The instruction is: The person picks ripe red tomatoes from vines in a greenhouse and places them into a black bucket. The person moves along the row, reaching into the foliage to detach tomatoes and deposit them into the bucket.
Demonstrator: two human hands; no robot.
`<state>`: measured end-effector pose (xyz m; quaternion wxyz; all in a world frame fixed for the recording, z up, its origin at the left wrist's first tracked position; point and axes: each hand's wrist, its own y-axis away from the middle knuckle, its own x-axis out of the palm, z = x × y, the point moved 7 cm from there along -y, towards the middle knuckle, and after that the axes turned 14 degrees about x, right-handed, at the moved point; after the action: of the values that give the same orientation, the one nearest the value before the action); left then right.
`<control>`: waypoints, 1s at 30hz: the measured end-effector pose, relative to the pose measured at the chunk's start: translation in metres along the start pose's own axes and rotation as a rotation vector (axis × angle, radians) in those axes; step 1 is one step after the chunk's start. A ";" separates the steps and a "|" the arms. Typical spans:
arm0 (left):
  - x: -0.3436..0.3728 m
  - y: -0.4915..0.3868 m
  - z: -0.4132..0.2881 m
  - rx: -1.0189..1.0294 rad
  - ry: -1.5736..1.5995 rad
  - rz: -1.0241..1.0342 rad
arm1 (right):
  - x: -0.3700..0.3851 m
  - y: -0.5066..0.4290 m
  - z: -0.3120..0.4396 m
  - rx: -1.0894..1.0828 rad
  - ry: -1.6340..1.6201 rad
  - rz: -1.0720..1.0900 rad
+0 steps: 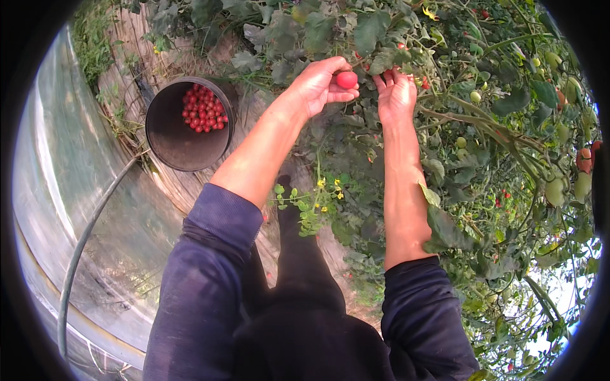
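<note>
A plump red tomato (347,80) sits between the thumb and curled fingers of my left hand (318,85). My right hand (398,95) reaches up among the tomato plants (381,28), its fingertips at a leaf and partly hidden there. Close to those fingertips are small red tomatoes (425,83), and another red tomato (401,46) shows just above. Whether the right fingers grip any fruit cannot be made out. To the left of my left hand, a black bucket (188,147) holds a heap of red cherry tomatoes (202,110) along one side.
Thick stems (495,126) and green tomatoes (555,190) crowd the right side. A yellow-flowered plant (314,207) rises near my legs. Clear plastic sheeting (109,228) curves along the left, with a grey hose or pipe (88,233) before it. Pale ground cover (126,81) lies around the bucket.
</note>
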<state>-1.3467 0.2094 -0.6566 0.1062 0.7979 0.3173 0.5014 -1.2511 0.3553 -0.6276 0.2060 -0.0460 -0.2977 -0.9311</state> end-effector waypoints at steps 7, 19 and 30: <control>-0.025 0.021 0.022 -0.139 -0.110 0.064 | -0.004 0.013 -0.006 0.066 0.175 0.019; -0.048 0.072 0.041 0.032 0.352 0.339 | -0.018 0.021 -0.014 0.124 0.158 0.142; -0.059 0.075 0.053 -0.024 -0.149 0.254 | -0.021 0.063 -0.019 0.257 0.180 0.190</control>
<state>-1.2880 0.1234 -0.6886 0.0747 0.8653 0.1988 0.4541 -1.2052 0.3056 -0.6139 0.3229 0.0365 -0.3890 -0.8620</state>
